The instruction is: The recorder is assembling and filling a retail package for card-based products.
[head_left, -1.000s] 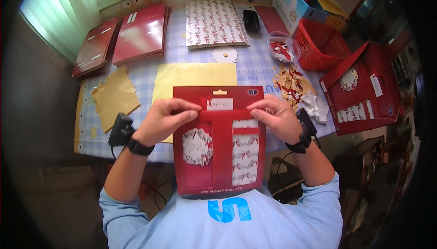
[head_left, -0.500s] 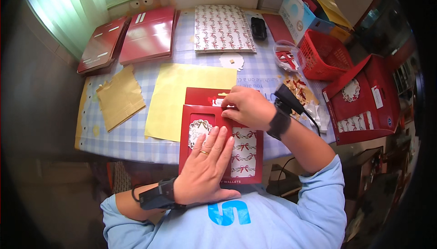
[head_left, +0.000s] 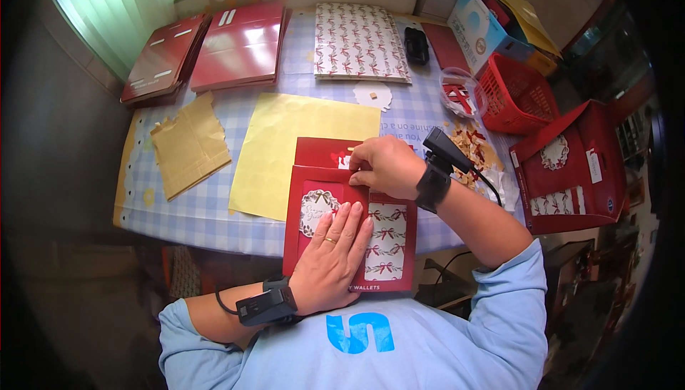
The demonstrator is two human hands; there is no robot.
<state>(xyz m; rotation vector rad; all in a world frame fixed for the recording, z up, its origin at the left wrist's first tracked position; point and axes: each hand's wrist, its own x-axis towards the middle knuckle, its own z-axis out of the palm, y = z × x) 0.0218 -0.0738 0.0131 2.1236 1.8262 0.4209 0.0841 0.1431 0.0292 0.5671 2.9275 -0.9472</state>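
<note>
A flat red card package (head_left: 392, 247) rests against my body at the table's front edge. Its front has two cut-outs: one shows a wreath-shaped decoration (head_left: 312, 211), the other paper patterned with red bows. My left hand (head_left: 330, 265) lies flat with fingers stretched over the middle of the front, partly covering the wreath window. At the upper edge, my right hand (head_left: 389, 166) pinches with thumb and forefinger at a small white tag with a red ribbon (head_left: 343, 160), before the raised back flap (head_left: 310, 152). Its fingertips partly hide the tag.
A yellow sheet (head_left: 275, 154) and brown paper (head_left: 191, 146) lie beyond the package. Red folded card stacks (head_left: 239, 47) and a patterned stack (head_left: 360, 42) stand farther back. Right are a clear tub (head_left: 462, 94), a red basket (head_left: 517, 97), ribbon bits (head_left: 471, 144) and a finished-looking red package (head_left: 571, 169).
The view has shifted slightly, moving the table items rightward. My left thumb has drawn in closer to the package's lower edge. My right hand keeps its pinch at the top.
</note>
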